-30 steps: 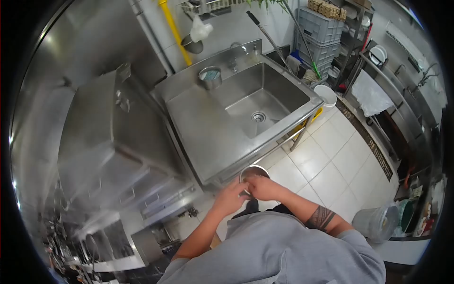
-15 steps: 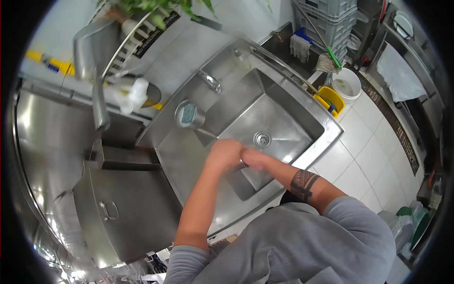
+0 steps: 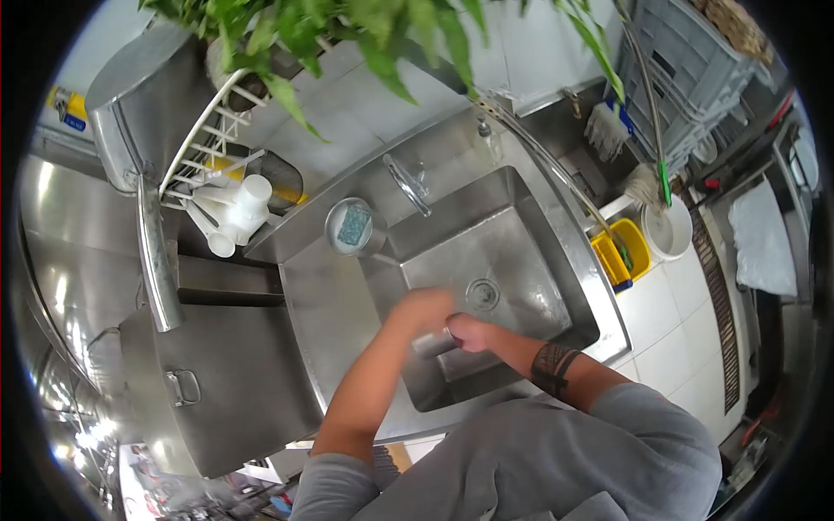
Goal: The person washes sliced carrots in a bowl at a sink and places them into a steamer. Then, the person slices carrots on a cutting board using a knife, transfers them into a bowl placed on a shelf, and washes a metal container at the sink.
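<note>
Over the near part of the steel sink basin (image 3: 543, 300), my right hand (image 3: 470, 333) is closed on a small shiny metal cylinder (image 3: 434, 344), perhaps a cup. Its far end is covered by my fingers. My left hand (image 3: 426, 311) is just above and left of the cylinder, blurred by motion. Whether it touches the metal I cannot tell. On the sink ledge, a round metal container (image 3: 350, 245) holds a teal scouring pad (image 3: 354, 225). Behind it the faucet (image 3: 407, 184) reaches over the basin.
A white rack (image 3: 200, 143) with a large steel pot (image 3: 143, 95) hangs at upper left, near white plastic utensils (image 3: 248, 208). Green leaves (image 3: 347, 35) overhang the top. Right of the sink stand a yellow bucket (image 3: 638, 247) and a white bucket (image 3: 673, 230).
The view has shifted, with more leaves at the top. My hands sit lower in the picture and slightly farther apart, and more of the metal cylinder shows.
</note>
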The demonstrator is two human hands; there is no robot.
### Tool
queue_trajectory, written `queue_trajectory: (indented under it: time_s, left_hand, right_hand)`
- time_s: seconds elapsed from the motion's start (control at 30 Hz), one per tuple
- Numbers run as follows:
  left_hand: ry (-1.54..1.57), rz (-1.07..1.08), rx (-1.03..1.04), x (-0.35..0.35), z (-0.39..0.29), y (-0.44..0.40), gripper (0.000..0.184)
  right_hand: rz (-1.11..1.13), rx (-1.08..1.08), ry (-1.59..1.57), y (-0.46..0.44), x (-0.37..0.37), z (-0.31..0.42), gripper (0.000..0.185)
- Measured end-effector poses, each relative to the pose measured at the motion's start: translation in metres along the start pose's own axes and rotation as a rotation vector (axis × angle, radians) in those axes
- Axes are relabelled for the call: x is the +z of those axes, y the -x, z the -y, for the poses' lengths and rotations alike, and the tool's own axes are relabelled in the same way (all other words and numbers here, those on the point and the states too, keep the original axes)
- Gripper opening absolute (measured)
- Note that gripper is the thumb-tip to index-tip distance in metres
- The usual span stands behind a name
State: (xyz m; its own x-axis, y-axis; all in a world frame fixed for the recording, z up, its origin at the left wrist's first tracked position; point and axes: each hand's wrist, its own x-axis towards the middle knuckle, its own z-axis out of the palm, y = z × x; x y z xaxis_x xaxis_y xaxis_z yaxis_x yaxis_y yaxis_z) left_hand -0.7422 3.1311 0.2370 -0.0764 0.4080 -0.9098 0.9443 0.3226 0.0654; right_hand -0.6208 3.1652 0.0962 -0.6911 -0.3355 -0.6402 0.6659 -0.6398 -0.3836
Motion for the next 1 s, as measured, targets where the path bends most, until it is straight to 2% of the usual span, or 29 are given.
queue_trajectory:
  time_s: [0.03, 0.07, 0.1, 0.13, 0.17, 0.2, 0.23, 0.3, 0.33, 0.37, 0.4, 0.47, 0.5, 0.57, 0.6, 0.63, 0.7, 0.73, 0.8, 0.83, 0.9, 0.93, 1.0]
  left_hand:
    - [0.203, -0.188, -0.013, 0.017, 0.01, 0.005, 0.033]
    - [0.409, -0.375, -0.023, 0.034, 0.016, 0.008, 0.029]
    - [0.433, -0.394, -0.015, 0.06, 0.021, -0.004, 0.029]
    - [0.548, -0.641, -0.011, 0.09, 0.027, -0.029, 0.027]
    - [0.667, -0.89, -0.015, 0.109, 0.029, -0.047, 0.025]
    - [0.72, -1.02, -0.096, 0.114, 0.025, -0.052, 0.021]
    - [0.767, -1.044, -0.107, 0.12, 0.024, -0.066, 0.021]
    - [0.957, -1.372, -0.208, 0.133, 0.021, -0.096, 0.026]
    - [1.056, -1.408, -0.179, 0.132, 0.019, -0.096, 0.026]
    - [1.091, -1.404, -0.2, 0.135, 0.017, -0.104, 0.026]
    - [1.115, -1.478, -0.23, 0.137, 0.015, -0.112, 0.026]
    - [1.142, -1.63, -0.258, 0.137, 0.009, -0.117, 0.026]
    - [1.147, -1.63, -0.271, 0.135, 0.008, -0.115, 0.026]
    - [1.174, -1.645, -0.292, 0.135, 0.005, -0.111, 0.025]
    - [1.175, -1.642, -0.292, 0.138, 0.008, -0.113, 0.025]
    - [1.174, -1.627, -0.271, 0.142, 0.011, -0.118, 0.024]
    - [1.177, -1.609, -0.253, 0.145, 0.016, -0.123, 0.022]
    - [1.186, -1.585, -0.273, 0.145, 0.018, -0.124, 0.023]
    - [1.194, -1.564, -0.281, 0.14, 0.023, -0.131, 0.023]
    - [1.193, -1.559, -0.249, 0.138, 0.026, -0.138, 0.025]
    - [1.2, -1.557, -0.214, 0.128, 0.029, -0.147, 0.026]
    - [1.14, -1.598, -0.183, 0.123, 0.028, -0.151, 0.029]
    - [1.083, -1.629, -0.144, 0.113, 0.023, -0.158, 0.031]
  right_hand:
    - [-0.235, 0.042, 0.341, 0.005, 0.002, 0.018, 0.038]
    - [-0.247, 0.047, 0.364, 0.006, -0.002, 0.032, 0.038]
    - [-0.255, -0.274, 0.86, 0.006, -0.007, 0.04, 0.036]
    - [-0.225, -0.598, 1.358, 0.008, -0.013, 0.051, 0.034]
    - [-0.212, -0.574, 1.402, 0.0, -0.026, 0.058, 0.034]
    - [-0.284, -0.923, 1.433, -0.016, -0.045, 0.065, 0.032]
    - [-0.334, -1.281, 1.426, -0.026, -0.059, 0.074, 0.03]
    - [-0.546, -1.438, 1.553, -0.028, -0.063, 0.136, 0.023]
    - [-0.625, -1.038, 1.763, -0.02, -0.049, 0.178, 0.039]
    - [-0.935, -1.452, 1.782, -0.043, -0.049, 0.206, 0.037]
    - [-0.747, -1.14, 1.691, -0.045, -0.045, 0.246, 0.063]
    - [-0.655, -1.644, 2.06, -0.06, -0.022, 0.303, 0.05]
    - [-0.639, -1.645, 2.06, -0.07, -0.023, 0.315, 0.05]
    - [-0.697, -1.225, 2.406, -0.095, -0.047, 0.322, 0.054]
    - [-0.679, -1.016, 2.093, -0.112, -0.071, 0.319, 0.06]
    - [-0.679, -1.013, 2.093, -0.109, -0.069, 0.315, 0.06]
    - [-0.805, -0.863, 2.355, -0.092, -0.066, 0.291, 0.063]
    - [-0.803, -0.851, 2.353, -0.097, -0.081, 0.269, 0.063]
    - [-0.989, -1.107, 2.177, -0.115, -0.121, 0.231, 0.063]
    - [-0.994, -1.105, 2.182, -0.103, -0.11, 0.225, 0.063]
    - [-0.729, -0.6, 2.352, -0.074, -0.06, 0.22, 0.064]
    - [-0.727, -0.592, 2.358, -0.069, -0.057, 0.224, 0.064]
    - [-0.259, -0.533, 1.238, -0.057, -0.05, 0.229, 0.056]
